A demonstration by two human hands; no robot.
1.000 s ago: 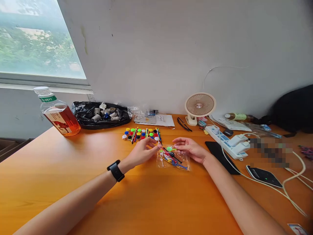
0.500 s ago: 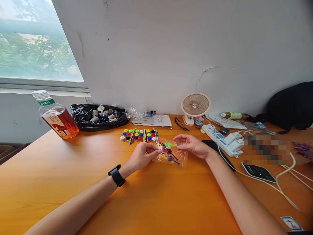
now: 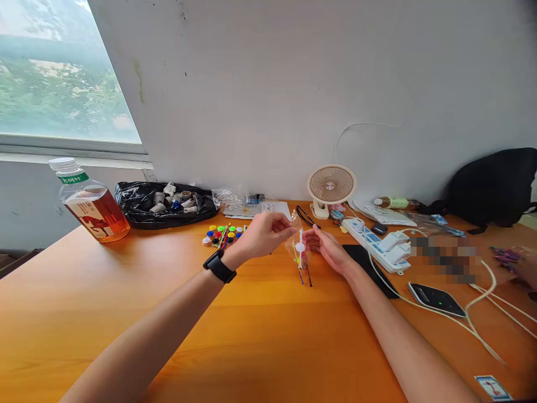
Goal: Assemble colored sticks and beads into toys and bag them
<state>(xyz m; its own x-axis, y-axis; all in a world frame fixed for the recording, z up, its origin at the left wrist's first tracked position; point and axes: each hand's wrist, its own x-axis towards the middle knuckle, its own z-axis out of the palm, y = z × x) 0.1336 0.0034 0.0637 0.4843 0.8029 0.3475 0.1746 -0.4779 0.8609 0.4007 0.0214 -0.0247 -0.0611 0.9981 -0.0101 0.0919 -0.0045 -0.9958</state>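
A clear plastic bag [image 3: 298, 258] hangs upright over the table, holding several small coloured plastic pieces, among them a white one with a round head and thin stems in blue and black. My left hand [image 3: 268, 232], with a black watch on its wrist, pinches the bag's top edge between thumb and fingers. On the other side, my right hand [image 3: 329, 249] is half open, its fingers stretched toward the bag's side; whether they touch it is hard to tell. Behind my left hand, rows of small coloured round pieces [image 3: 213, 235] and thin sticks are partly hidden.
At left stand a drink bottle [image 3: 98, 215] and a black bag of grey pieces [image 3: 130, 210]. White papers [image 3: 277, 208] and a small fan [image 3: 331, 184] are along the wall. A power strip [image 3: 371, 243], cables and a black device [image 3: 436, 299] lie right. Another person's hand [image 3: 526, 266] shows at far right.
The bag has gone from lying tilted between my hands to hanging upright, its pieces sliding downward. My left hand has moved up and right, now covering part of the coloured rows.
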